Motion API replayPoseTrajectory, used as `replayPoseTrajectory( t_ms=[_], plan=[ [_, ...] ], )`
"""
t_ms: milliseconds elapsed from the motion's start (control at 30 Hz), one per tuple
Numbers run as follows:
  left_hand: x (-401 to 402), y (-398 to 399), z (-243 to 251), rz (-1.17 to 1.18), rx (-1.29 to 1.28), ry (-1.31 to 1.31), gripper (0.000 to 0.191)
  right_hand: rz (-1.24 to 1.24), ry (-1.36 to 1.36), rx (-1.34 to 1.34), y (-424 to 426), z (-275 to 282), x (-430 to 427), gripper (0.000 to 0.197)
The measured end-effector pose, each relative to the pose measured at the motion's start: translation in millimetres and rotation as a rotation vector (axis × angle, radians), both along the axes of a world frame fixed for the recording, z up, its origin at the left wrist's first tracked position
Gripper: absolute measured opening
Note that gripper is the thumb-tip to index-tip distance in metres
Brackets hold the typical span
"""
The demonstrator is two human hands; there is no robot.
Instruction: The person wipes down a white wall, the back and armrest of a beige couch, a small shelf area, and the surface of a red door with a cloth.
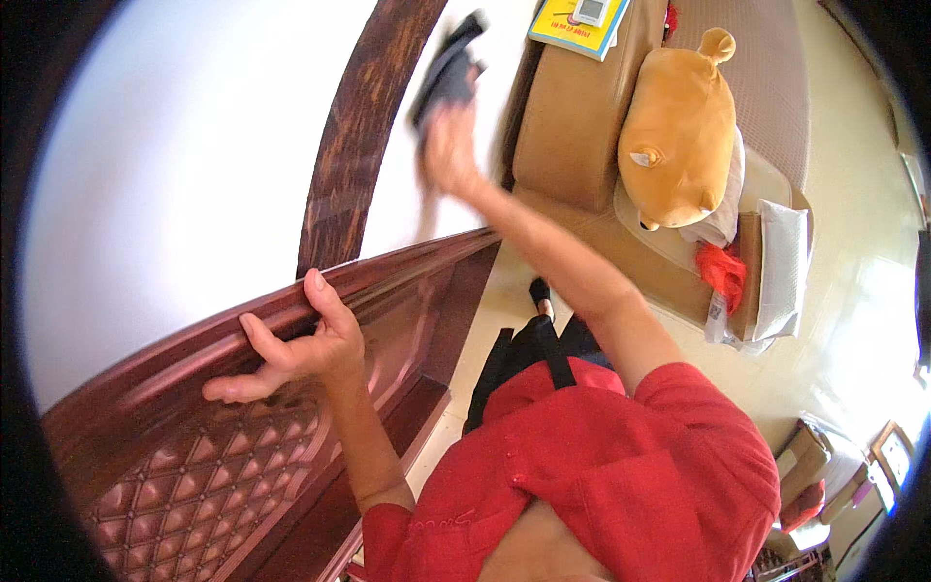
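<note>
My right hand (451, 145) is stretched up along the white wall (182, 189), gripping a dark grey cloth (449, 69). Both hand and cloth are blurred, and the cloth appears to lie on or close to the wall just right of a dark brown wood trim strip (356, 145). Lower down, my left hand (313, 349) rests at the moulded top rail (167, 364) of a reddish-brown wood wainscot panel (218, 473), fingers spread and holding nothing. A diamond-tufted pattern covers the panel's lower part.
A tan sofa (567, 124) stands at the right. On it are a yellow book (564, 36) with a small white device (590, 10), an orange plush toy (676, 138), a red cloth (720, 273) and a bubble-wrap pouch (780, 269). Glossy floor (822, 364) extends beyond.
</note>
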State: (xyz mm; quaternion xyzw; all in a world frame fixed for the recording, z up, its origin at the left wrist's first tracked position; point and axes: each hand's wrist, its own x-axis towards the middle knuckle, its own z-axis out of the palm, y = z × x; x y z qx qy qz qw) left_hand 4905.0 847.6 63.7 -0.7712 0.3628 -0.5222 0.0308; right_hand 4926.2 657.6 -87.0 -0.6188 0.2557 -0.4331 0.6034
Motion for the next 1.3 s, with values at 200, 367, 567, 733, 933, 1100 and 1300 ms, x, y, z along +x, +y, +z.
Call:
replayPoseTrajectory(
  t_ms=[200,367,567,733,933,1100,1300],
  plan=[
    [0.6,4.1,-0.2,0.029,0.014,-0.010,0.063,-0.088,0.173,0.299,-41.5,-144.5,34.5,0.055],
    [8.7,-2.0,-3.5,-0.081,-0.015,-0.064,0.059,0.041,0.388,0.635,135.3,-261.3,3.9,0.063],
    [10.3,5.4,-6.7,-0.085,-0.047,-0.111,0.056,0.251,0.379,0.337,73.1,-34.1,-17.2,0.053],
    [5.3,-4.9,-4.7,-0.108,-0.058,-0.088,0.055,-0.257,-0.082,-0.177,-80.7,26.3,27.0,0.050],
    [-0.3,-8.3,-6.0,0.004,0.020,-0.038,0.050,-0.185,0.164,0.056,-83.2,-119.8,34.9,0.053],
    [1.6,-2.5,-7.6,0.013,-0.013,-0.069,0.044,0.328,0.669,0.086,87.6,-125.3,-30.5,0.041],
    [1.7,1.8,-8.3,0.003,-0.069,-0.101,0.039,0.149,0.076,-0.003,132.3,6.5,-52.7,0.043]
  ],
)
